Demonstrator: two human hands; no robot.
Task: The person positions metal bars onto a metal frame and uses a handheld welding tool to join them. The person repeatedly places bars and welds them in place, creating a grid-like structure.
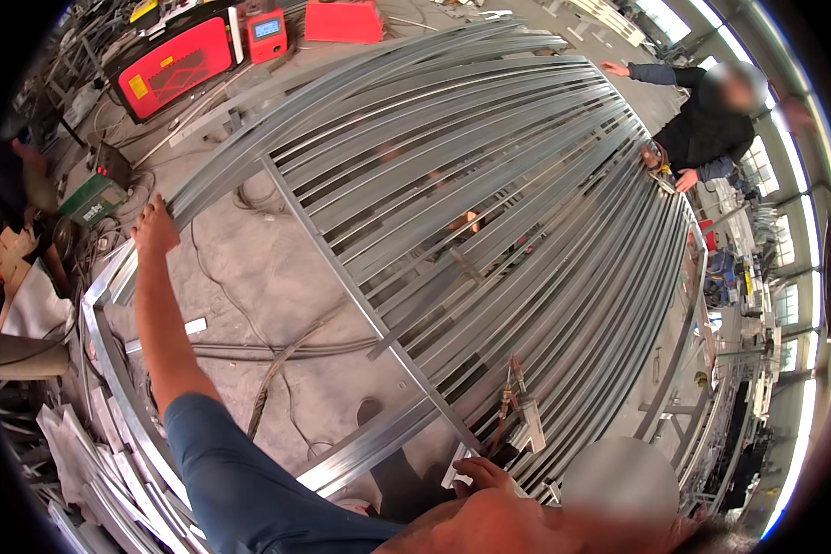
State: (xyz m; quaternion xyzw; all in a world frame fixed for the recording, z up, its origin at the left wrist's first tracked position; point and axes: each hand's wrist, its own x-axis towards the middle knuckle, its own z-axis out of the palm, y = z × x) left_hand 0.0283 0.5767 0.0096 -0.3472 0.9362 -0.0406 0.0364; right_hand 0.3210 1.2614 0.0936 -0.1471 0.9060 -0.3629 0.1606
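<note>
My left arm in a dark blue sleeve stretches out to the left. My left hand (155, 227) is closed over the end of a long grey metal tube (189, 192) at the frame's corner. Close to the lower edge, my right hand (485, 482) has its fingers bent against the near edge of the metal frame (414, 374); its palm side is hidden. Many parallel metal bars (526, 305) fill the frame beyond. A clamp-like tool (524, 411) with a cable rests on the bars just past my right hand.
A co-worker (711, 115) in dark clothes leans over the far right end, both hands at the frame. Red machines (175, 69) and a green box (97, 189) stand at the far left. Cables (282, 355) cross the floor. Loose metal strips (111, 462) lie at the lower left.
</note>
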